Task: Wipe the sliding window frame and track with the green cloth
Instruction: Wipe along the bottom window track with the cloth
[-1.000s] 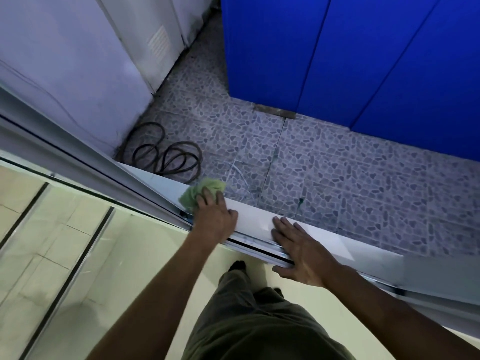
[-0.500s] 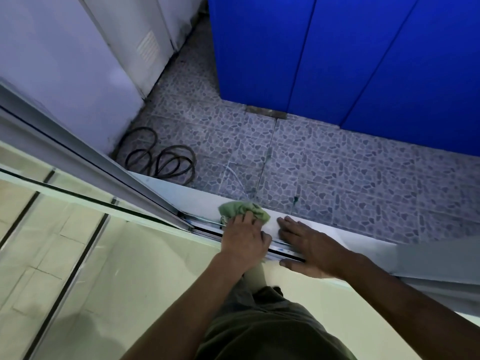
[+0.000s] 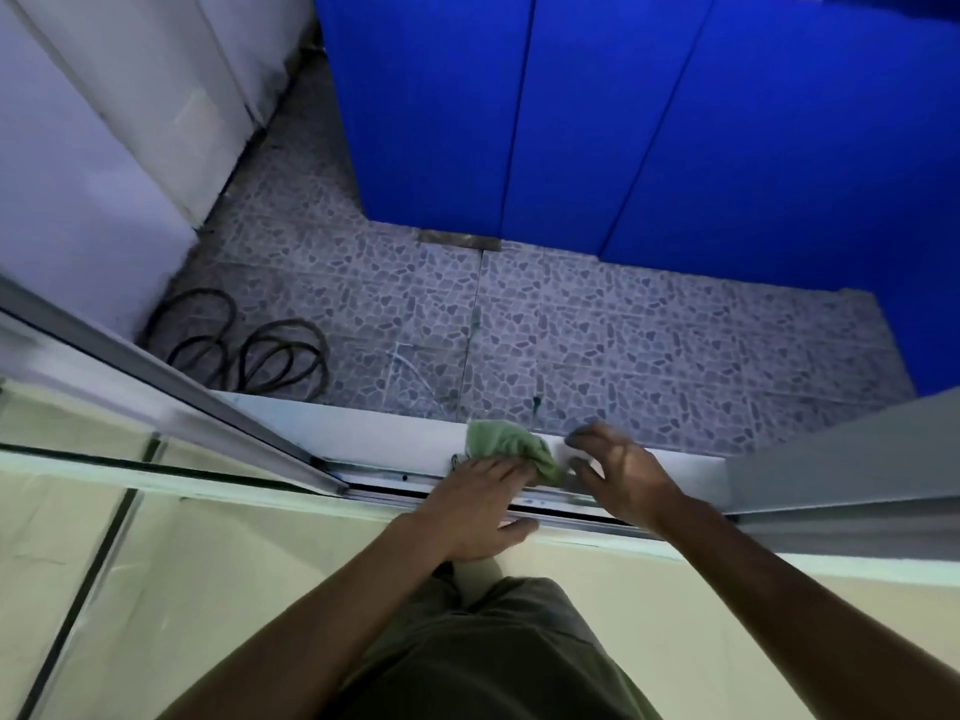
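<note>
Left grip (image 3: 470, 506) over green cloth (image 3: 506, 448) (half-hidden)

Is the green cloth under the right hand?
No, the green cloth lies under the left hand; the right hand hovers beside it.

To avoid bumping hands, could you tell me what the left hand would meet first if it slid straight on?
Probably the right hand: the left hand pushes the green cloth rightward, nearly touching it.
</note>
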